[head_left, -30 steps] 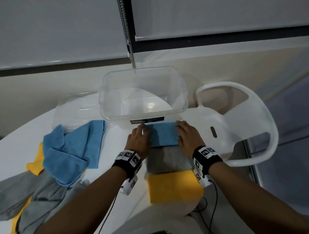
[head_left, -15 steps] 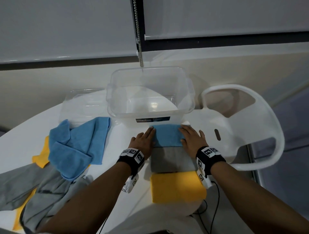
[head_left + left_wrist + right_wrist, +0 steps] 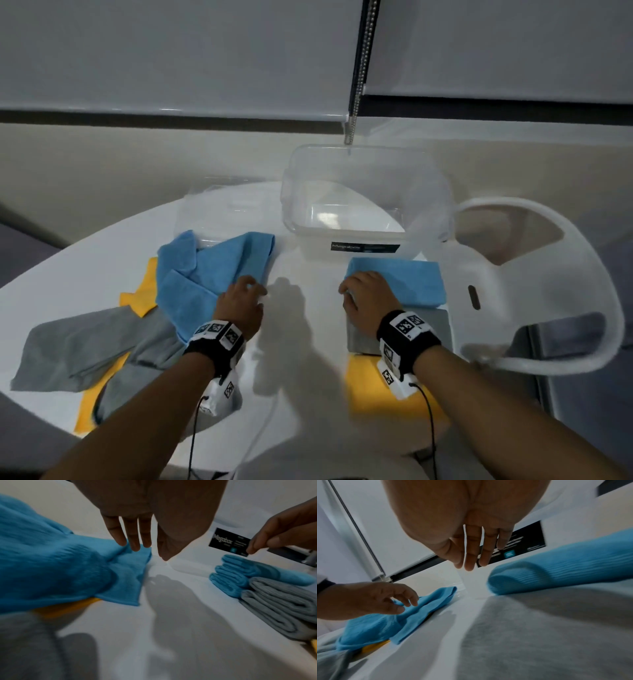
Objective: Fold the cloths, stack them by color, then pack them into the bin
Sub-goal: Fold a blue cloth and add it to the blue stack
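Observation:
A loose blue cloth (image 3: 212,274) (image 3: 60,568) (image 3: 385,622) lies crumpled on the white table (image 3: 298,342), left of centre. My left hand (image 3: 255,289) (image 3: 145,551) (image 3: 406,605) reaches its near right edge, fingers extended and touching the fabric without gripping it. To the right are three folded stacks in a row: blue (image 3: 411,281) (image 3: 240,577) (image 3: 556,572) nearest the clear bin (image 3: 363,205), then grey (image 3: 440,323) (image 3: 283,601), then yellow (image 3: 366,387). My right hand (image 3: 344,293) (image 3: 471,563) hovers open over the left edge of the blue and grey stacks.
Loose grey cloths (image 3: 85,342) and yellow cloths (image 3: 144,294) lie heaped at the table's left. The bin's clear lid (image 3: 222,209) rests behind the loose blue cloth. A white chair (image 3: 548,274) stands against the table's right side. A blind chain (image 3: 358,85) hangs above the bin.
My left hand left the folded blue stack and moved left to the loose blue cloth. My right hand shifted to the stack's left edge. The head view turned left.

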`<state>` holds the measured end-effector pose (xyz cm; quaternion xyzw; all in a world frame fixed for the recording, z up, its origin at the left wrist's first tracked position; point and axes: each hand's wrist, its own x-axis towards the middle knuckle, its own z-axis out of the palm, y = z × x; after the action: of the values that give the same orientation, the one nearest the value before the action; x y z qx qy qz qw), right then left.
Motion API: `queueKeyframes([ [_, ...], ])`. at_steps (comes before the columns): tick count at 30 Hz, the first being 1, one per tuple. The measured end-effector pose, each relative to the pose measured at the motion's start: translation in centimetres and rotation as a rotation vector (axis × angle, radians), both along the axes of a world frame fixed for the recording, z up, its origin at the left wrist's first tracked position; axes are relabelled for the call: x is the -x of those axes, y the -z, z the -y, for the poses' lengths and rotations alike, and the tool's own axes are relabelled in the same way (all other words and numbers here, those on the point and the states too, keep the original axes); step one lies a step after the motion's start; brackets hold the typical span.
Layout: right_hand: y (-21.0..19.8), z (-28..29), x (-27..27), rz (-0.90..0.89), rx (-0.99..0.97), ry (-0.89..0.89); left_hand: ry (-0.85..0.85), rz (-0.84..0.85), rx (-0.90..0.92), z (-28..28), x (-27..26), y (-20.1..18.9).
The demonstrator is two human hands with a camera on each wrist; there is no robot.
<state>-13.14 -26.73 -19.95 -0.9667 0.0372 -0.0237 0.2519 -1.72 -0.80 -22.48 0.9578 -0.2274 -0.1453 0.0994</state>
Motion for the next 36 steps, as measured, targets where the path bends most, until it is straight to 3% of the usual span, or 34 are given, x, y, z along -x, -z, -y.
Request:
queueKeyframes([
  [13,-1.2,-18.7,-9.9,-0.424,-0.113,-0.231,-0.22,0.058,-0.01,-14.1,-7.7,-0.5],
  [17,-0.5,-23.3,-12.4,-0.477,-0.177,-0.13,-0.304,-0.043,0.007,-15.7,-9.4,-0.5],
  [21,1.2,-25.3,-13.2,-0.538,-0.188,-0.014,-0.171,-0.131,0.003,-16.8,-9.7,0.1],
  [24,1.1,-25.4,-12.8,-0.492,-0.173,0.004,-0.189,-0.181,0.177,-17.4,-9.3,0.6],
  [30,-2.1,-24.3,-10.9,-0.225,-0.511,0.094,-0.196,-0.306,0.651,-15.7,-6.2,-2.4],
  [33,-4.8,-23.5,-10.4,-0.163,-0.733,0.13,-0.053,-0.418,0.925,-14.7,-4.0,-4.9],
  [36,-7.9,-22.6,-10.0,-0.151,-1.012,0.184,0.198,-0.509,1.087,-13.3,-2.3,-6.7],
])
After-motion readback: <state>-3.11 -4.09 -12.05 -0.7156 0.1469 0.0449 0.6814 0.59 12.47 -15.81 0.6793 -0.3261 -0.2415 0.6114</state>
